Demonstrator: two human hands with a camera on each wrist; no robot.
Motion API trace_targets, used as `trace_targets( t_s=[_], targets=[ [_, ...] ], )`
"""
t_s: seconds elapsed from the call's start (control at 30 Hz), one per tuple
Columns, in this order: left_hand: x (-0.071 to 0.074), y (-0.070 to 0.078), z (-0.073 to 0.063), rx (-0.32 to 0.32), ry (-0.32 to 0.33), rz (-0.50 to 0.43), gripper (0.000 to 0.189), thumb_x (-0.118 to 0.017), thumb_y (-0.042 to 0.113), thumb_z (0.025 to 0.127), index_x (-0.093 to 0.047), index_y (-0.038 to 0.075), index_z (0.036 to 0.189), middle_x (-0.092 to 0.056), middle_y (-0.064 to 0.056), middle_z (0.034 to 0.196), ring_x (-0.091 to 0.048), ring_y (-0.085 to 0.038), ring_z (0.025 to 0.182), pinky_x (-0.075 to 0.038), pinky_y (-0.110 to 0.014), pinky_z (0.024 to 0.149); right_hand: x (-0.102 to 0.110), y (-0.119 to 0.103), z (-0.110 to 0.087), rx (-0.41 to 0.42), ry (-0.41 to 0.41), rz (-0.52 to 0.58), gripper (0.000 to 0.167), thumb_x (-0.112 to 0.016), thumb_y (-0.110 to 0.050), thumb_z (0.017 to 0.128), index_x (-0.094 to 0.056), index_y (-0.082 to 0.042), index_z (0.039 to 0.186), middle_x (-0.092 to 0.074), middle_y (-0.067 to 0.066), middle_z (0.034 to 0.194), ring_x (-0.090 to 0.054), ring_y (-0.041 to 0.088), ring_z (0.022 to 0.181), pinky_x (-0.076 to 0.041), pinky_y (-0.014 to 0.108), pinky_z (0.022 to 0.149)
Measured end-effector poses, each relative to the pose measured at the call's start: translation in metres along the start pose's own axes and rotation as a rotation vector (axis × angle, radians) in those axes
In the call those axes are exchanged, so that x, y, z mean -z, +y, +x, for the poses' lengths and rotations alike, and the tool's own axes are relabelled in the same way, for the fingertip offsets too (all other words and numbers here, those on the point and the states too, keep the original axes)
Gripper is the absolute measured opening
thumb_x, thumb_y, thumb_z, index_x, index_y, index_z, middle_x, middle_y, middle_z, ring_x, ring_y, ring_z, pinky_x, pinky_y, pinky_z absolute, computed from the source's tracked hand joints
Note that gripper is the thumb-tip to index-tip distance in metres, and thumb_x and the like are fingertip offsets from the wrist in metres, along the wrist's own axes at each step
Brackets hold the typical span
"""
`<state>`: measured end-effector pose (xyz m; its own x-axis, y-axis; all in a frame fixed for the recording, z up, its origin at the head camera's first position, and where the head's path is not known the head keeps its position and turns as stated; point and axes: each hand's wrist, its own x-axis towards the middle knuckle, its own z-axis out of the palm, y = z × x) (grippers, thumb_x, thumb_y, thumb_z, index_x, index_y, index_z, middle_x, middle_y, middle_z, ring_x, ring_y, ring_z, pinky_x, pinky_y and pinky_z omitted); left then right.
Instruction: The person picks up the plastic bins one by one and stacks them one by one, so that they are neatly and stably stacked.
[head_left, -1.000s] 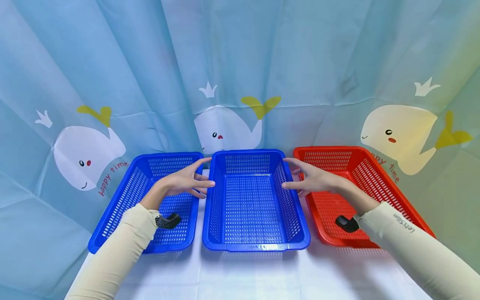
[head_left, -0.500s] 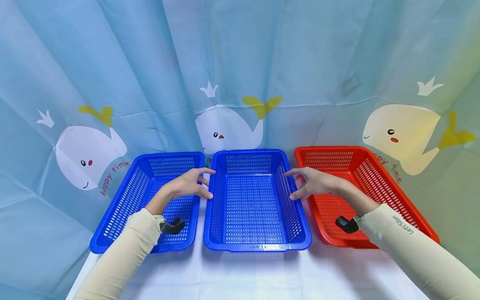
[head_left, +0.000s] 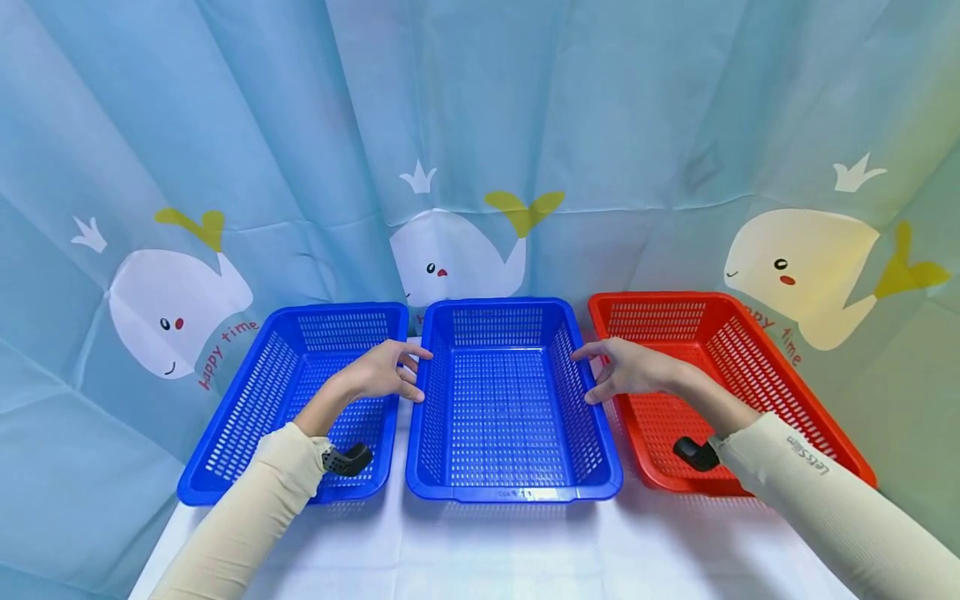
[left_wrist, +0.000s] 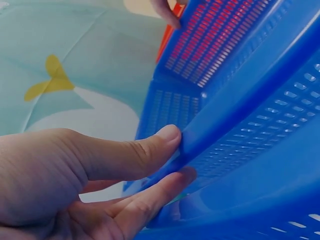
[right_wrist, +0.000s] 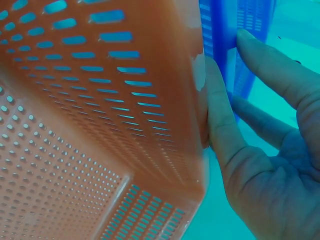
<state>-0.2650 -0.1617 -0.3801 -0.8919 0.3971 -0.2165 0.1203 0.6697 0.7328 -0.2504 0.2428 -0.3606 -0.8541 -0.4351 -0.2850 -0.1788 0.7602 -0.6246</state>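
Observation:
The middle blue basket sits on the table between another blue basket and a red one. At its left rim, my left hand pinches the edge, thumb on one side and fingers on the other; the left wrist view shows the thumb against the blue rim. My right hand grips the opposite rim. In the right wrist view, its fingers straddle the blue edge, one finger lying in the gap beside the red basket. All the perforated baskets hold nothing visible.
The left blue basket stands close beside the middle one, under my left forearm. A red basket stands on the right, under my right wrist. A light blue curtain with whale prints hangs behind. White cloth covers the table in front.
Both hands had fingers spread at the middle basket's side rims; the fingers have come together around the rims, with both hands slightly lower in view. The baskets stay in place.

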Motion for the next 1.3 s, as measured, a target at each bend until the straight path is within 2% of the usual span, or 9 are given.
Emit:
trace_targets(
  t_s=[0.4, 0.63, 0.7, 0.83, 0.93, 1.13, 1.3],
  targets=[
    [-0.002, 0.004, -0.001, 0.004, 0.016, 0.009, 0.068, -0.086, 0.007, 0.083, -0.058, 0.007, 0.145, -0.061, -0.021, 0.133, -0.068, -0.033, 0.113, -0.056, -0.049, 0.096, -0.001, 0.002, -0.003, 0.005, 0.004, 0.014, 0.077, -0.084, -0.015, 0.086, -0.046, 0.001, 0.151, -0.068, 0.012, 0.099, -0.069, 0.025, 0.084, -0.062, 0.040, 0.078],
    [-0.002, 0.002, -0.002, 0.008, 0.059, -0.007, 0.067, -0.087, 0.009, 0.083, -0.060, 0.011, 0.144, -0.060, -0.020, 0.134, -0.068, -0.030, 0.105, -0.056, -0.050, 0.095, -0.002, 0.003, -0.005, 0.035, 0.016, 0.067, 0.079, -0.084, -0.014, 0.086, -0.044, 0.002, 0.152, -0.068, 0.017, 0.108, -0.071, 0.023, 0.087, -0.062, 0.045, 0.082],
    [-0.001, 0.001, -0.002, 0.000, 0.055, -0.049, 0.067, -0.086, 0.007, 0.084, -0.058, 0.010, 0.145, -0.058, -0.021, 0.136, -0.070, -0.028, 0.099, -0.057, -0.049, 0.094, -0.002, 0.003, -0.006, 0.044, 0.021, 0.088, 0.079, -0.084, -0.013, 0.087, -0.043, 0.003, 0.153, -0.068, 0.018, 0.110, -0.071, 0.023, 0.088, -0.062, 0.047, 0.083],
    [0.000, 0.000, -0.003, 0.000, 0.018, -0.195, 0.068, -0.080, -0.002, 0.086, -0.053, 0.005, 0.149, -0.052, -0.024, 0.138, -0.074, -0.026, 0.083, -0.061, -0.049, 0.085, -0.001, 0.005, -0.008, 0.064, 0.033, 0.116, 0.080, -0.083, -0.014, 0.088, -0.040, 0.002, 0.154, -0.067, 0.019, 0.114, -0.070, 0.024, 0.091, -0.061, 0.047, 0.084],
    [0.002, 0.001, -0.006, 0.007, 0.003, -0.296, 0.068, -0.078, -0.005, 0.087, -0.051, 0.003, 0.149, -0.050, -0.025, 0.138, -0.075, -0.028, 0.079, -0.061, -0.050, 0.081, 0.001, 0.007, -0.011, 0.070, 0.044, 0.126, 0.081, -0.083, -0.017, 0.088, -0.040, -0.002, 0.156, -0.066, 0.020, 0.117, -0.071, 0.025, 0.094, -0.062, 0.046, 0.083],
    [0.009, 0.004, -0.014, -0.014, 0.019, -0.333, 0.065, -0.078, 0.002, 0.089, -0.053, 0.009, 0.149, -0.050, -0.023, 0.137, -0.076, -0.030, 0.083, -0.061, -0.050, 0.084, 0.010, 0.010, -0.019, 0.087, 0.089, 0.156, 0.082, -0.084, -0.024, 0.088, -0.042, -0.010, 0.157, -0.047, 0.023, 0.145, -0.068, 0.027, 0.103, -0.061, 0.045, 0.085],
    [0.015, 0.010, -0.019, -0.040, 0.037, -0.344, 0.064, -0.078, 0.003, 0.091, -0.053, 0.011, 0.150, -0.049, -0.021, 0.141, -0.075, -0.030, 0.088, -0.061, -0.047, 0.084, 0.017, 0.006, -0.026, 0.102, 0.111, 0.193, 0.084, -0.085, -0.025, 0.087, -0.041, -0.012, 0.158, -0.042, 0.023, 0.150, -0.067, 0.028, 0.104, -0.060, 0.048, 0.088]
  ],
)
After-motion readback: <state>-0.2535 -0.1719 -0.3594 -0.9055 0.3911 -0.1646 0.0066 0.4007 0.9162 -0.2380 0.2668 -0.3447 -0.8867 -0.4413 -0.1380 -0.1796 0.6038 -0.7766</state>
